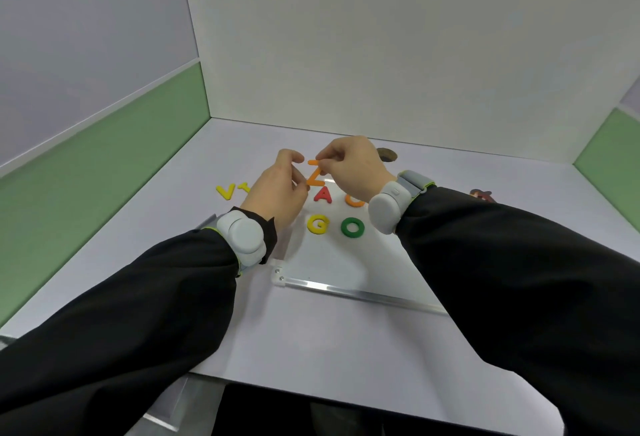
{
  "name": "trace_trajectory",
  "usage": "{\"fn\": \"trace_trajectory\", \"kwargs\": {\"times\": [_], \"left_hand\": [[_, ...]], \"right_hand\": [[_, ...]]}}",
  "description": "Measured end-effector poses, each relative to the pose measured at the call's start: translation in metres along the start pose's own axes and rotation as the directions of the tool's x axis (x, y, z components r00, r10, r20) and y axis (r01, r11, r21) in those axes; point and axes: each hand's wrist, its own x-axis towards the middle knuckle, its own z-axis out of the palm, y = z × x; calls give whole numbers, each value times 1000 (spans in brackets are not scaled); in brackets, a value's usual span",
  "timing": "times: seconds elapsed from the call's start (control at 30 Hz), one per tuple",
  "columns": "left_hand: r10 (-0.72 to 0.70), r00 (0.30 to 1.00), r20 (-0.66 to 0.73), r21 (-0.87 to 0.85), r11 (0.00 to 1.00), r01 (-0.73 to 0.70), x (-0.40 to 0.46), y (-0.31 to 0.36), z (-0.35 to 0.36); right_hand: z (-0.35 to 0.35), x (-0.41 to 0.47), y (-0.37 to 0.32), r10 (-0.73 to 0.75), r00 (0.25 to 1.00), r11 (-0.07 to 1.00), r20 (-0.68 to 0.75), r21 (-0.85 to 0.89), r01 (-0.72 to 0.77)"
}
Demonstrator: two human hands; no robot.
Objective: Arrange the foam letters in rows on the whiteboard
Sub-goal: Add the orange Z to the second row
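Both hands hold an orange letter Z [315, 174] above the far edge of the whiteboard [346, 262]. The right hand [349, 167] pinches its top bar; the left hand [278, 189] grips its lower end. The Z stands nearly upright, top away from the person. On the board lie a red A [323, 195], yellow G [318, 224] and green O [352, 227]; a yellow V [227, 191] lies on the table [311, 338], left of the board.

I see whiteboard [332, 262]: glossy white face, brushed metal edge strip, plastic corner cap. Foam letters [352, 227]: matt, soft-looking. Sleeves [519, 262]: black matt cloth. Wrist bands [242, 238]: smooth grey plastic. Table [311, 338]: matt, smooth.
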Motion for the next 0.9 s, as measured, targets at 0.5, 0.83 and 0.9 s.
{"fn": "trace_trajectory", "kwargs": {"times": [0.5, 0.83, 0.9], "left_hand": [[127, 983, 129, -40, 992, -123, -30, 46, 47], [205, 943, 263, 272, 922, -276, -48, 61, 72], [209, 936, 282, 331, 895, -299, -55, 64, 78]], "right_hand": [[-59, -53, 59, 110, 993, 994, -36, -19, -111], [-68, -82, 93, 180, 983, 983, -30, -39, -181], [-69, -86, 97, 196, 980, 980, -23, -41, -196]]}}
